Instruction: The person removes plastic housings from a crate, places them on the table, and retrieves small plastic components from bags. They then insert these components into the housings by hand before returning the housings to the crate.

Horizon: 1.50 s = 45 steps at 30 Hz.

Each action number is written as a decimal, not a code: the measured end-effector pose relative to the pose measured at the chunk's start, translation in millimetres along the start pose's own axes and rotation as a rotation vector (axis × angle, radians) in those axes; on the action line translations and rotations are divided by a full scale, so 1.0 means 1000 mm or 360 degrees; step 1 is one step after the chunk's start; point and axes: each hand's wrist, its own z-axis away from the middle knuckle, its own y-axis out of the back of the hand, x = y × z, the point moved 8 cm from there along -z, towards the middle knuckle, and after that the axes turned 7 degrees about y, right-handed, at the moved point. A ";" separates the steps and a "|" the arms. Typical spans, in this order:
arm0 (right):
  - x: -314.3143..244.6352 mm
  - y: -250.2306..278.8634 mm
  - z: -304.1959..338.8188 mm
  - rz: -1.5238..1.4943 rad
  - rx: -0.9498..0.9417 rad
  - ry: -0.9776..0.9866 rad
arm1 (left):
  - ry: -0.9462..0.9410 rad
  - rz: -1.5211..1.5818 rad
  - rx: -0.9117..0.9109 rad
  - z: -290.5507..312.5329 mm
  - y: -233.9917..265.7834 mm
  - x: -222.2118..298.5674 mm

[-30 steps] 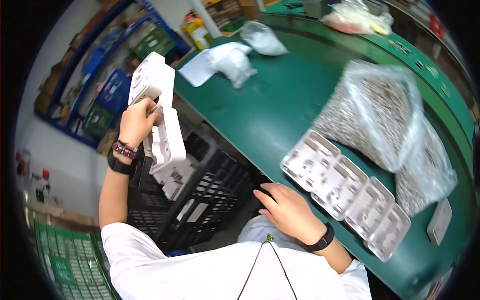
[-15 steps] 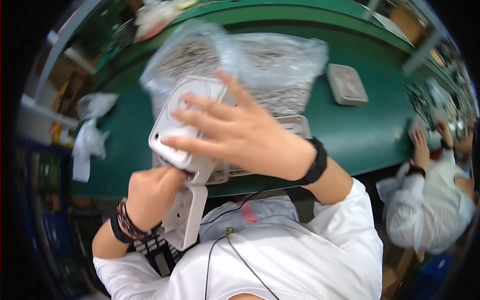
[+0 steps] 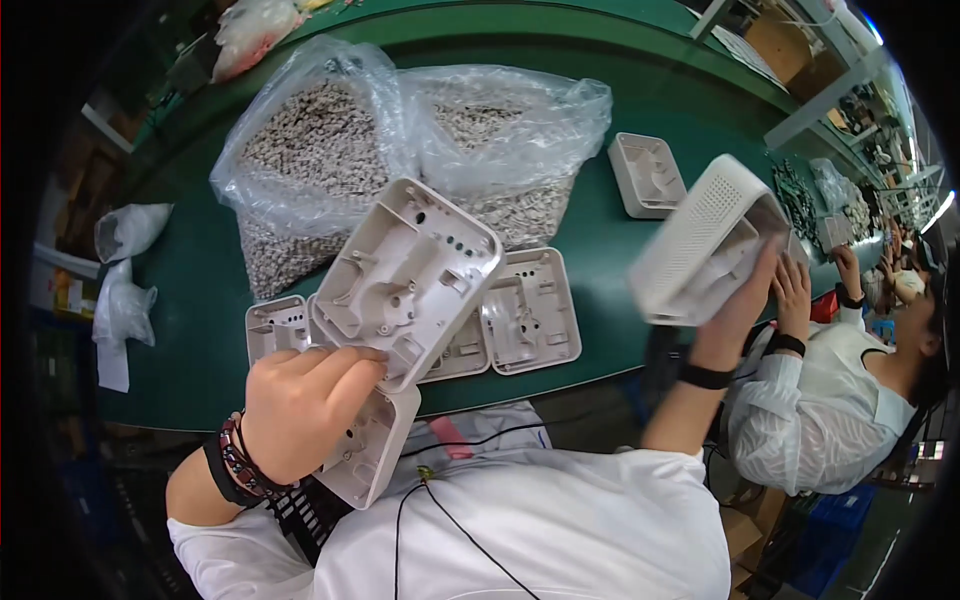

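In our left hand (image 3: 305, 408), fingers (image 3: 352, 378) clamp near corner of open shell (image 3: 395, 270), its body tilted beyond fingertips, above worktop (image 3: 603, 285) near edge. Second shell (image 3: 378, 455) sits just below same fingers; we cannot tell what grips it. Our right hand (image 3: 738, 305) has fingers clamped on perforated shell (image 3: 690, 235), its grille left of them.

The left hand (image 3: 305, 408) has two shells (image 3: 390, 265); the right hand (image 3: 738, 300) has one. On the table (image 3: 612, 310), at least three shells show in a row, overlap hiding the exact count, plus one farther off. There are two large bags (image 3: 285, 225) of small parts, two small bags (image 3: 135, 230) at left, two black wristbands (image 3: 706, 376) on the wearer, and one near co-worker (image 3: 815, 420).
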 end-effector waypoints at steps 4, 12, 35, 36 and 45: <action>0.069 0.061 -0.019 0.0818 -0.0460 -0.0797 | 0.0164 -0.0031 0.0123 0.011 0.010 -0.020; 0.129 0.075 0.001 0.1982 -0.1125 -0.0608 | 0.0299 -0.0029 0.0260 0.027 0.017 -0.034; 0.124 -0.226 0.273 0.0550 -0.2030 -0.0667 | 0.0625 0.0524 0.0827 0.081 0.071 -0.103; 0.128 -0.226 0.271 0.0560 -0.2025 -0.0683 | 0.0717 0.0412 0.0825 0.088 0.074 -0.117; 0.130 -0.163 0.206 0.0235 -0.1070 -0.1146 | 0.1310 -0.0353 -0.0056 0.182 0.025 -0.173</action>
